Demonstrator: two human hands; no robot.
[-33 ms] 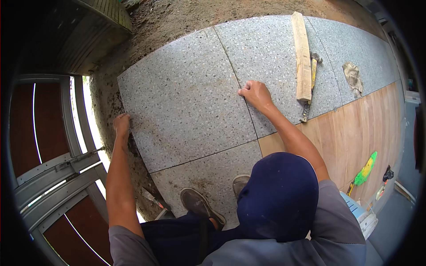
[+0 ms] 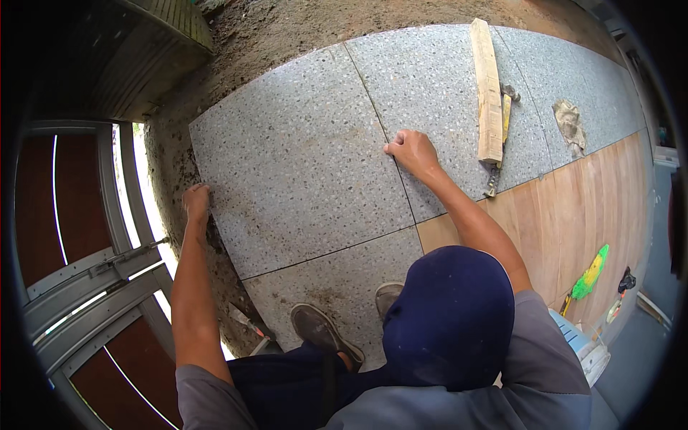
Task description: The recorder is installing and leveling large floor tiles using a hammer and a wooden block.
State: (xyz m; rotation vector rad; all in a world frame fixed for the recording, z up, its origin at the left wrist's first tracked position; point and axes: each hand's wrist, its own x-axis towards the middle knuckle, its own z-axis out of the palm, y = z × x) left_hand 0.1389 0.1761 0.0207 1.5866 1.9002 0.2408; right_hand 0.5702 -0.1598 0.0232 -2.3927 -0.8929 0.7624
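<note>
A large grey speckled floor tile (image 2: 294,165) lies in front of me, with my hands at its two sides. My left hand (image 2: 196,201) is closed at its left edge, by the strip of dark soil. Over the joint on the right side, my right hand (image 2: 413,153) is closed, fingertips curled together at the neighbouring speckled tile (image 2: 437,93). Whatever either hand may hold is hidden by the fingers. Right of my right hand, a wooden block (image 2: 486,93) lies on the tiles, with a yellow-handled hammer (image 2: 506,118) partly hidden beside it.
A crumpled cloth (image 2: 570,125) lies farther right, above wood-look flooring (image 2: 573,201). That flooring bears a green and yellow bag (image 2: 591,272). A trowel (image 2: 249,320) rests by the left edge near my shoe (image 2: 326,333). The metal gate (image 2: 100,272) stands left; bare soil (image 2: 287,29) lies beyond.
</note>
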